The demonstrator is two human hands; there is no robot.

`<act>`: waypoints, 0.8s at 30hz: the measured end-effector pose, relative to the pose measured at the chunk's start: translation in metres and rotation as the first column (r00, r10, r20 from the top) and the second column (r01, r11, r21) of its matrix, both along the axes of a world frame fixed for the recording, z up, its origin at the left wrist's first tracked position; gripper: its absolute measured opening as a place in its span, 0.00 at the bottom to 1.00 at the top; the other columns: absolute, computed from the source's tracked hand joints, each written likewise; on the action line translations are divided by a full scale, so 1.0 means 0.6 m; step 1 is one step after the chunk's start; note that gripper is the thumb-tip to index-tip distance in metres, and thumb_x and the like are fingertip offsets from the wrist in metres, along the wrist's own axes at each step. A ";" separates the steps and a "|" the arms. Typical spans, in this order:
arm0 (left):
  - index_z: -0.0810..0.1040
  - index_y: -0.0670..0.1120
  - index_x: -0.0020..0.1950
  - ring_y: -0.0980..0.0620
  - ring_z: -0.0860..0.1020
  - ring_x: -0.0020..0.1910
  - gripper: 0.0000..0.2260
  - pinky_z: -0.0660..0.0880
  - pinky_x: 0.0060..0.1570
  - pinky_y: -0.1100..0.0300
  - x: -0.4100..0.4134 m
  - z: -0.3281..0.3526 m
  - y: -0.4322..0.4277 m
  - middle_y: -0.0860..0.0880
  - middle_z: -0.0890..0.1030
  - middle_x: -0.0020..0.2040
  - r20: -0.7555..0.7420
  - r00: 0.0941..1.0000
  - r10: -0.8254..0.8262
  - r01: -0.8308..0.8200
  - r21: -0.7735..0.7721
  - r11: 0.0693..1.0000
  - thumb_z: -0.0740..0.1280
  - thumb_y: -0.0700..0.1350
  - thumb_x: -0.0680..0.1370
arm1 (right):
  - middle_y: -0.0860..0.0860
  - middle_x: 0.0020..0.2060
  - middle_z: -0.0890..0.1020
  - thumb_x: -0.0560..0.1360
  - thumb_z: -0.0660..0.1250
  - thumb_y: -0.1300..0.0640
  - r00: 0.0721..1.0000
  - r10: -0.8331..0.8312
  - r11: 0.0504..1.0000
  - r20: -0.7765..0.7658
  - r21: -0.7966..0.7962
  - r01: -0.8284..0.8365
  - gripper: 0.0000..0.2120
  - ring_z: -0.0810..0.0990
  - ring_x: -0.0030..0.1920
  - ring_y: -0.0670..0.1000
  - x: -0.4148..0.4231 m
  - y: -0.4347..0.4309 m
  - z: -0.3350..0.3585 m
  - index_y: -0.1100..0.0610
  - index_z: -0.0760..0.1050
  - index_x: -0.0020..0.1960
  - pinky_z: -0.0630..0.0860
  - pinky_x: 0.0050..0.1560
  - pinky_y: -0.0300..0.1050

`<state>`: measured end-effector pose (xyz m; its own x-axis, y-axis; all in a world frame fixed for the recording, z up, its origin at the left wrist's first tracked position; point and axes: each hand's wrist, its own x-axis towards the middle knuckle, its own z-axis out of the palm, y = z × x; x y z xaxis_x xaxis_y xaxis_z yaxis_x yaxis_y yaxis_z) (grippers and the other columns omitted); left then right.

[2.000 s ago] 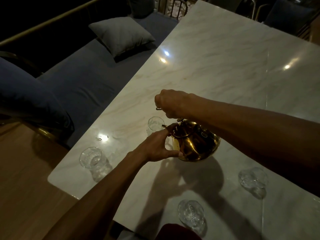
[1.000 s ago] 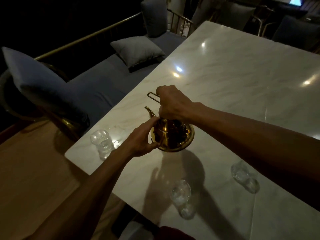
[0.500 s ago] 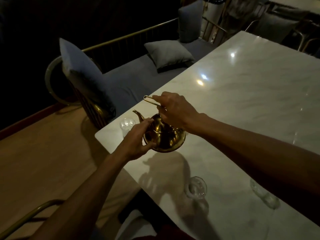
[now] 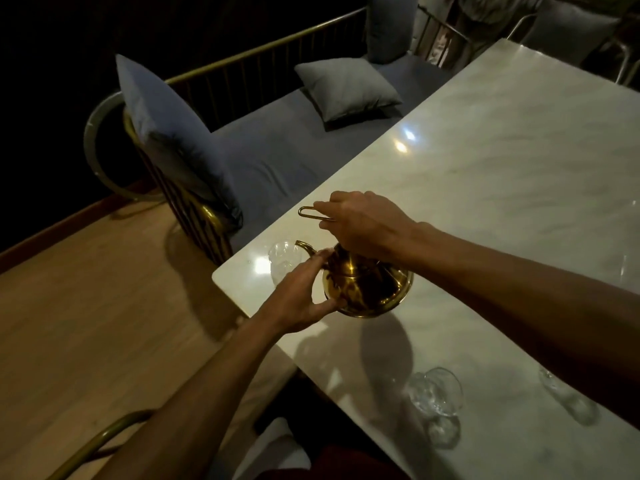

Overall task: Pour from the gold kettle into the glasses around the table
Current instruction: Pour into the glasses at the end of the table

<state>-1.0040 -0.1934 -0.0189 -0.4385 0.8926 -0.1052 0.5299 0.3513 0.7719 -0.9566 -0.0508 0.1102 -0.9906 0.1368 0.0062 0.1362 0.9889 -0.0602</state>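
The gold kettle (image 4: 367, 289) hangs just above the white marble table (image 4: 502, 161) near its left corner. My right hand (image 4: 363, 225) grips its wire handle from above. My left hand (image 4: 301, 296) presses against the kettle's side below the spout. The spout points left, its tip over a clear glass (image 4: 282, 261) at the corner. Whether liquid flows I cannot tell. A second glass (image 4: 438, 393) stands at the near edge, and a third glass (image 4: 568, 398) is partly hidden under my right forearm.
A grey bench with a gold rail (image 4: 277, 150) runs along the table's left side, with a flat cushion (image 4: 346, 88) and an upright cushion (image 4: 162, 133). A gold chair frame (image 4: 100, 441) curves at bottom left over wooden floor (image 4: 86, 306).
The kettle moved left from the glass it was over, past the table middle, to the corner glass. The view swung left with it. Both hands kept their hold.
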 end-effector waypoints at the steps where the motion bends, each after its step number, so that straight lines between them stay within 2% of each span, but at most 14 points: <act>1: 0.57 0.52 0.79 0.48 0.69 0.73 0.39 0.68 0.70 0.48 -0.004 -0.001 0.000 0.49 0.68 0.76 0.016 1.000 -0.005 0.005 0.000 1.000 0.74 0.55 0.74 | 0.55 0.62 0.79 0.82 0.60 0.52 1.000 -0.005 1.000 0.020 0.003 0.005 0.18 0.82 0.53 0.55 -0.008 -0.001 -0.003 0.55 0.71 0.71 0.71 0.45 0.39; 4: 0.59 0.52 0.78 0.48 0.70 0.72 0.39 0.68 0.69 0.51 -0.010 -0.004 0.003 0.48 0.70 0.75 0.064 0.998 -0.022 0.023 -0.007 1.000 0.75 0.54 0.73 | 0.54 0.62 0.79 0.81 0.61 0.53 0.997 -0.013 1.000 0.078 -0.007 0.014 0.18 0.81 0.54 0.54 -0.030 -0.005 -0.011 0.55 0.72 0.70 0.71 0.46 0.38; 8: 0.60 0.52 0.77 0.47 0.71 0.71 0.39 0.69 0.69 0.48 -0.018 -0.008 0.004 0.48 0.72 0.73 0.121 0.993 -0.003 0.005 -0.016 1.000 0.76 0.54 0.72 | 0.54 0.63 0.79 0.80 0.63 0.53 0.995 -0.015 1.000 0.104 -0.017 0.017 0.19 0.81 0.56 0.54 -0.058 -0.010 -0.016 0.55 0.73 0.70 0.75 0.49 0.40; 14: 0.61 0.53 0.77 0.47 0.71 0.70 0.39 0.70 0.70 0.48 -0.028 -0.010 0.007 0.49 0.72 0.72 0.211 0.975 0.063 -0.052 -0.055 0.997 0.77 0.53 0.71 | 0.54 0.60 0.80 0.80 0.64 0.53 0.991 0.000 1.000 0.133 -0.020 0.002 0.18 0.82 0.53 0.54 -0.088 -0.021 -0.027 0.57 0.74 0.68 0.71 0.45 0.37; 18: 0.62 0.54 0.76 0.46 0.72 0.69 0.39 0.70 0.70 0.45 -0.030 -0.016 0.008 0.49 0.73 0.71 0.295 0.949 0.115 -0.103 -0.058 0.993 0.78 0.51 0.70 | 0.55 0.59 0.81 0.80 0.64 0.54 0.984 0.017 1.000 0.178 -0.012 -0.015 0.18 0.82 0.53 0.55 -0.106 -0.025 -0.031 0.57 0.74 0.69 0.72 0.44 0.38; 21: 0.62 0.54 0.76 0.46 0.71 0.69 0.39 0.70 0.70 0.44 -0.034 -0.022 0.005 0.49 0.73 0.71 0.306 0.944 0.126 -0.111 -0.066 0.992 0.78 0.51 0.70 | 0.55 0.60 0.80 0.80 0.65 0.56 0.980 0.044 0.999 0.194 -0.011 -0.042 0.18 0.82 0.54 0.56 -0.113 -0.027 -0.035 0.56 0.74 0.69 0.75 0.48 0.41; 24: 0.61 0.54 0.76 0.46 0.72 0.70 0.39 0.69 0.70 0.45 -0.035 -0.025 0.004 0.49 0.72 0.72 0.288 0.950 0.120 -0.106 -0.061 0.992 0.77 0.53 0.71 | 0.55 0.57 0.82 0.79 0.65 0.56 0.975 0.054 0.998 0.213 0.009 -0.058 0.17 0.83 0.50 0.56 -0.121 -0.026 -0.041 0.56 0.76 0.67 0.81 0.50 0.46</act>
